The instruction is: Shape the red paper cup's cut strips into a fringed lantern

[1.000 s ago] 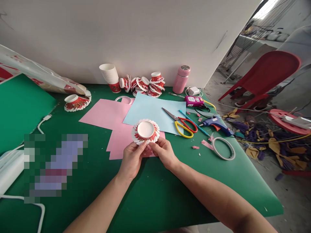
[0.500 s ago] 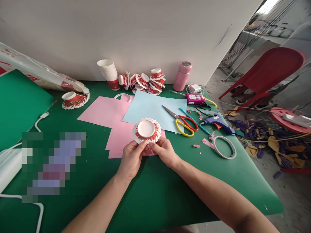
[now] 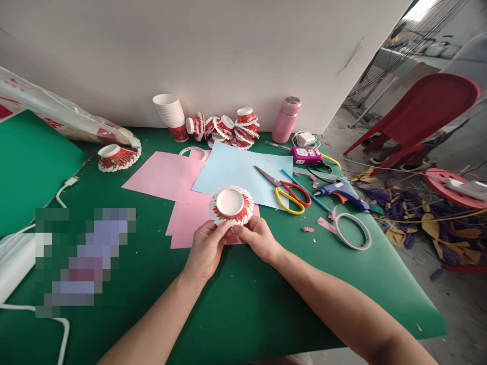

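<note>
Red-and-white paper cup (image 3: 230, 203) is positioned base-up over the pink paper (image 3: 182, 220), its pleated near edge pinched between thumb and fingers of both the left hand (image 3: 205, 251) and the right hand (image 3: 263, 241). Scissors (image 3: 277, 184) lie across the right edge of the blue sheet (image 3: 234, 167); the glue gun (image 3: 344, 192) lies farther right.

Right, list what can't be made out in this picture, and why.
All in the head view:
- Underside of the cup: hidden, as its base faces the camera.
- Some fingers of the left hand and right hand: behind the thumbs and the cup.
- Purplish object at left: blurred into blocks.
- Pink paper: partly covered by blue paper.
- White object: cut off by the left edge.
- Small print on the purple box: too small.
</note>
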Demonstrator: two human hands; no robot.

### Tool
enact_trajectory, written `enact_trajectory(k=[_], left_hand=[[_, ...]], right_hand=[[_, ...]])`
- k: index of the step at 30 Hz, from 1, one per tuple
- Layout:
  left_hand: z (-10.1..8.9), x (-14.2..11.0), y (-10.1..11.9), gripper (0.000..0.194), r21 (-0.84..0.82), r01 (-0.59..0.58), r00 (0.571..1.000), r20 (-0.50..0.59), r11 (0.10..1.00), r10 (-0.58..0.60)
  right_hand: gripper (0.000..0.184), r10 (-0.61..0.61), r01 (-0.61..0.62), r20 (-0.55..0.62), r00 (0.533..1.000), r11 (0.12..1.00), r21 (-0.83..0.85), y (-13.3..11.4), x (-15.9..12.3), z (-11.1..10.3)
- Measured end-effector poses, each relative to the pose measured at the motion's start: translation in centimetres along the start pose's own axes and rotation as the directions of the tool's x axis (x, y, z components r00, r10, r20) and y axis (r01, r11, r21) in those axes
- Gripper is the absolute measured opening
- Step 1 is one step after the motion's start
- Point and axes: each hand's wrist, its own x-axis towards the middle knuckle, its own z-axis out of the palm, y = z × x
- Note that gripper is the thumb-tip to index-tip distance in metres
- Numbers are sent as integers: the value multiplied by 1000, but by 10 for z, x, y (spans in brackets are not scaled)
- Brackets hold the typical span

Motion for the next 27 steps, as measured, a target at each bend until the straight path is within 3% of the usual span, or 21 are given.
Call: enact_trajectory(k=[7,15,27], left_hand=[[0,0,4,19,62,-84,996,17,995,83],[0,0,3,19,59,-30,999,23,998,29],[-1,2,-1,19,8,-45,998,37,999,44]], right_hand=[[33,73,-51,-161,984,989,137,-2,0,0],[32,17,15,-219,976,989,144,4,1,1],[31,61,-10,-228,972,976,217,1,0,3]])
